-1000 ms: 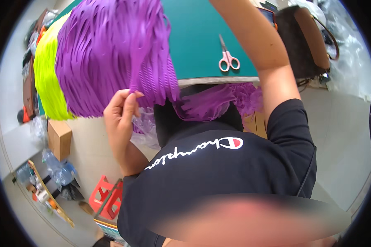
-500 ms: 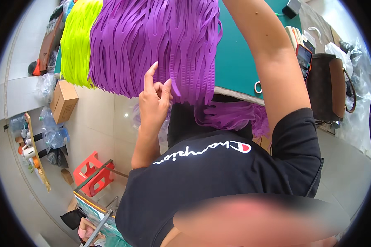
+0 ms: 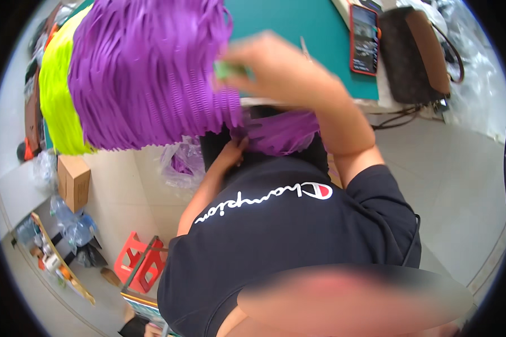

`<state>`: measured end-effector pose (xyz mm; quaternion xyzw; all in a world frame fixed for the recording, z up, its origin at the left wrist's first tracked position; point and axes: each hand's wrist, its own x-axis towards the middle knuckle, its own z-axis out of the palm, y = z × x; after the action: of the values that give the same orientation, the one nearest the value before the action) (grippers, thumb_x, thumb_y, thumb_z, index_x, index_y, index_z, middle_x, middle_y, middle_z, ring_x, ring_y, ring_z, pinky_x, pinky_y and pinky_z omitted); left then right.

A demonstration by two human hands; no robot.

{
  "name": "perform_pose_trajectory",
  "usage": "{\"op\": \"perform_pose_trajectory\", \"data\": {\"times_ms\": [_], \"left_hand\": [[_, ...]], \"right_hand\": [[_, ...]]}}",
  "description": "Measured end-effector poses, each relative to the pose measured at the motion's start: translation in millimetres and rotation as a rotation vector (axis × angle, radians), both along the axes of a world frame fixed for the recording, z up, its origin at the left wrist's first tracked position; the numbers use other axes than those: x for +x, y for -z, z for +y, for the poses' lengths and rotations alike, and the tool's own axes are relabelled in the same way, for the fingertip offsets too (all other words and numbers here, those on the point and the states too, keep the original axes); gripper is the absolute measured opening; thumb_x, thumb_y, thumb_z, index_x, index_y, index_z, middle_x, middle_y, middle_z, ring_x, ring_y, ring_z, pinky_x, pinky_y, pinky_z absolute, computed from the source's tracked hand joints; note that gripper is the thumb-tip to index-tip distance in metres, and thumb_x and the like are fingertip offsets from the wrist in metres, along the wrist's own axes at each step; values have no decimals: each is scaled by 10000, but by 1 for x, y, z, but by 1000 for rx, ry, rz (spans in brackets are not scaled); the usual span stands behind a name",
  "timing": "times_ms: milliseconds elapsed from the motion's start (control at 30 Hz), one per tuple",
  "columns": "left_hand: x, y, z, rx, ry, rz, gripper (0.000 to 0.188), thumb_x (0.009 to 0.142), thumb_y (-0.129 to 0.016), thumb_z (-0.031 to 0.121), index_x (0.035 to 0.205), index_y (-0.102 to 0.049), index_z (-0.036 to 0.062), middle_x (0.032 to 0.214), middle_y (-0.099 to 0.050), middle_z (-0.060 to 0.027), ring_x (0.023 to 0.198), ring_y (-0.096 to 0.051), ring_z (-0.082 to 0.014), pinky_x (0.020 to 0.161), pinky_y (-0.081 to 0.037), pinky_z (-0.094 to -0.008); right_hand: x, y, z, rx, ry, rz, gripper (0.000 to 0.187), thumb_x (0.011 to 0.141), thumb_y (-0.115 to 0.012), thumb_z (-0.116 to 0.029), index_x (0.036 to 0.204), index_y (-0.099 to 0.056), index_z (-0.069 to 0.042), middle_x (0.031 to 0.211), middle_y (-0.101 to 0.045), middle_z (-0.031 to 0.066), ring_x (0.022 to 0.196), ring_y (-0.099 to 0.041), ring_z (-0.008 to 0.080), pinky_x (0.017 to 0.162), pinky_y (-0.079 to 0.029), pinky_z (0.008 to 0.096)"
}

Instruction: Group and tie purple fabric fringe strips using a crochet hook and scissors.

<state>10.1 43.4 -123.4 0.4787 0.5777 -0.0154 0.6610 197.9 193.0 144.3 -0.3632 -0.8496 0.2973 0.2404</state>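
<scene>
A thick row of long purple rubber straps (image 3: 146, 78) hangs over the near edge of the green-topped table (image 3: 287, 22). Bright yellow straps (image 3: 59, 95) lie against its left side. My right hand (image 3: 256, 62), smeared by motion, is closed on a small green object (image 3: 230, 70) at the row's right edge; its exact kind does not show. Down at my lap, my left hand (image 3: 237, 150) has its fingers curled at loose purple straps (image 3: 284, 135). Those fingers seem to grip a strap end, though the hold is partly hidden.
A phone in a red case (image 3: 364, 39) and a brown handbag (image 3: 416, 56) occupy the table's right side. Below the left edge are a clear bag with purple straps (image 3: 183, 165), a cardboard box (image 3: 74, 182) and a red stool (image 3: 140, 261).
My left hand has dropped from the front of the purple row to my lap. My right hand has come back into view with the green object. The view has shifted rightward.
</scene>
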Motion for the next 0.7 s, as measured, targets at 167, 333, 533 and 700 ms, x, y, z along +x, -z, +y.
{"op": "perform_pose_trajectory", "data": {"times_ms": [167,333,533,700], "left_hand": [[19,41,22,-475,-545,-324,391,931,-587,312,1259,-491,120,1168,-605,-90,960,-635,-257,764,-549,-449],[2,74,12,-441,-909,-433,230,922,-554,79,1149,-518,57,1043,-618,-124,941,-639,-268,767,-568,-431],[-26,39,13,-256,-931,-399,363,850,-473,-136,1171,-504,31,1112,-578,-146,933,-660,-271,763,-569,-372],[-38,-17,5,68,-827,-300,528,844,-432,-163,1339,-407,19,1210,-540,-144,944,-661,-257,766,-560,-326]], "right_hand": [[72,71,-114,-327,277,-254,315,765,-741,-211,996,-634,-26,992,-605,147,917,-601,345,763,-484,410],[109,136,-175,-302,671,-278,368,757,-758,-194,1062,-618,-42,1037,-592,137,926,-604,343,795,-487,392],[125,214,-187,-487,870,149,362,829,-727,-213,1114,-616,-19,957,-616,103,906,-601,246,779,-474,328],[138,255,-168,-709,1112,337,281,886,-690,-230,1069,-627,-27,920,-607,29,773,-545,121,640,-438,268]]}}
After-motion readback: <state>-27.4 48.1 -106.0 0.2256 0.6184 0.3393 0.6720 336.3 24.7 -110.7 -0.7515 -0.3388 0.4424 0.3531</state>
